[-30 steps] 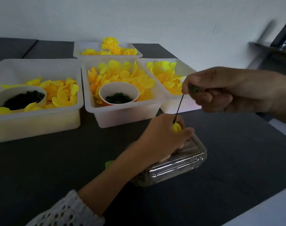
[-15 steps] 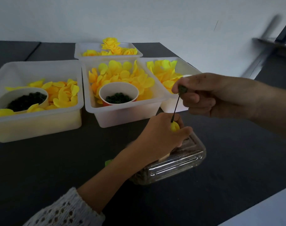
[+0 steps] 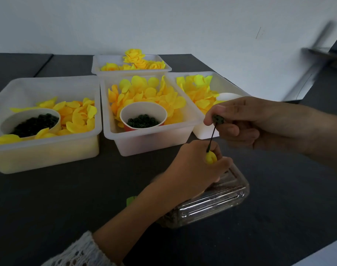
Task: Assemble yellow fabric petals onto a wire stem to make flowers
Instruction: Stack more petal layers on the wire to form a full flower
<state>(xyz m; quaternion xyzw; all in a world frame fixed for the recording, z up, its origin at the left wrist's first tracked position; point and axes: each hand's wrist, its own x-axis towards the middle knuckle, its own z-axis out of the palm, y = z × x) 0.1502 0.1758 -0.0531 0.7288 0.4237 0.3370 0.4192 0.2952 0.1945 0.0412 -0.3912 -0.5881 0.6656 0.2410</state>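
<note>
Holding one wire stem (image 3: 211, 138) between two hands, beside four white bins (image 3: 144, 144).

The petal (image 3: 210, 158) pinched in the left hand (image 3: 198, 166) is bright yellow, and the wire stem (image 3: 211, 137) rising from it to the right hand (image 3: 246, 121) is black with a dark green knob (image 3: 217, 119) at its top. Beyond the hands, translucent white bins (image 3: 144, 143) hold yellow-to-orange petals (image 3: 144, 93) and white cups (image 3: 143, 112) of dark green rings (image 3: 141, 120). Under the left hand a clear plastic box (image 3: 217, 200) lies on the dark grey surface (image 3: 58, 198), and that arm's sleeve (image 3: 77, 254) is white openwork lace.
</note>
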